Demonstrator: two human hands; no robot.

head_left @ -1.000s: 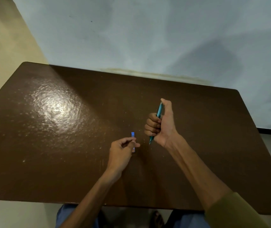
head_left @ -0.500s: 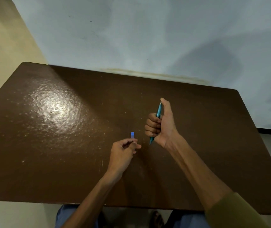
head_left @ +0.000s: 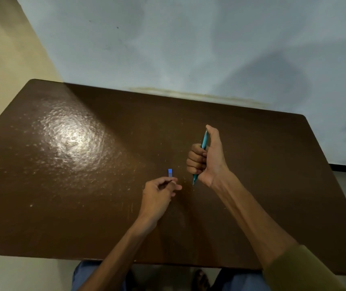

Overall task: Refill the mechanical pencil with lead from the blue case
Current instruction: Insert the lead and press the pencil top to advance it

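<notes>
My right hand point(head_left: 209, 158) is closed in a fist around a teal mechanical pencil point(head_left: 204, 139). The pencil stands nearly upright, its tip point(head_left: 194, 181) pointing down toward the brown table point(head_left: 83, 185), and my thumb rests on its top end. Just to the left and lower, my left hand point(head_left: 157, 196) pinches a small blue lead case point(head_left: 170, 172) between thumb and fingers. Only the case's upper end shows above the fingertips. The two hands are a short gap apart.
The brown table has a glossy glare patch point(head_left: 71, 135) at its left. A pale blue wall point(head_left: 189, 49) stands directly behind its far edge. My knees in blue trousers point(head_left: 88, 278) show below the near edge.
My left fingers have closed a little further over the blue case, hiding its lower part. The right hand and pencil have stayed where they were.
</notes>
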